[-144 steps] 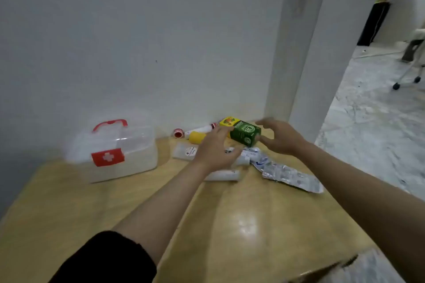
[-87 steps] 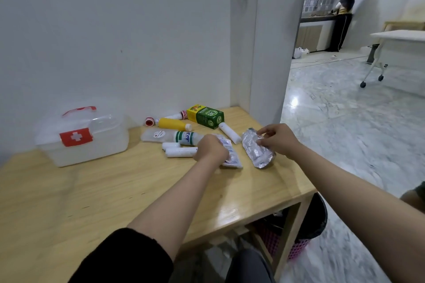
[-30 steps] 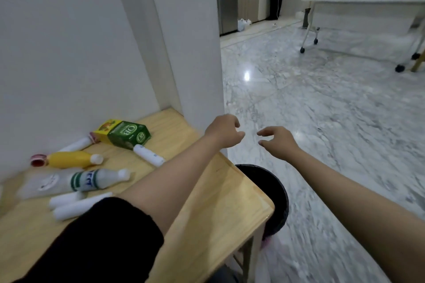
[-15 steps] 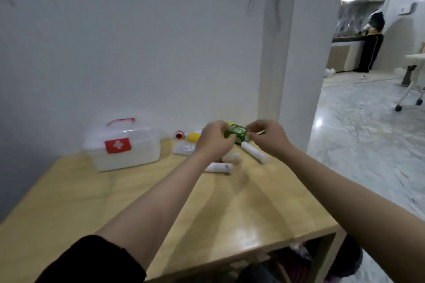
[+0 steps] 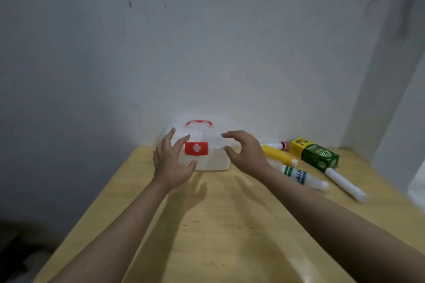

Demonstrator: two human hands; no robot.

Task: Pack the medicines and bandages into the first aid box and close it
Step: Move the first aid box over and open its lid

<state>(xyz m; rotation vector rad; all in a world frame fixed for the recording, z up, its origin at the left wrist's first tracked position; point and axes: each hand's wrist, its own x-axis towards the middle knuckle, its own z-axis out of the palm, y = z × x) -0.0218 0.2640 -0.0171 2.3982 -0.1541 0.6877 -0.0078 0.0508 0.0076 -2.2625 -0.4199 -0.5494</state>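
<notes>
Head view, wooden table (image 5: 230, 225) set against a white wall (image 5: 207, 41).

First aid box (image 5: 212, 156): translucent white plastic, lid on and closed, red handle (image 5: 199, 122) on top, red label with white cross (image 5: 196, 148) on the front face. It stands at the far edge of the table, against the wall, roughly centre of the view.

Left hand (image 5: 171, 161): held in front of the box's left end, fingers spread and slightly curled, palm turned toward the box. Holding nothing. Fingertips overlap the lid's left part in the view; whether they actually touch the plastic cannot be told (motion blur here).

Right hand (image 5: 247, 154): in front of the box's right end, fingers and thumb spread apart in a loose C shape facing the box. Also holding nothing; contact with the box not clear.

Medicines, all lying on the table to the right of the box, none inside it as far as can be seen:
- yellow bottle (image 5: 277, 155), on its side, just right of the right hand;
- thin white tube with a red cap (image 5: 277, 145), near the wall behind the yellow bottle;
- green and yellow carton (image 5: 314, 154), lying flat, further right;
- white bottle with green banding (image 5: 303, 177), on its side, partly behind the right forearm;
- white bandage roll (image 5: 346, 185), lying just beside the carton's near end, pointing toward the table's right edge.
</notes>
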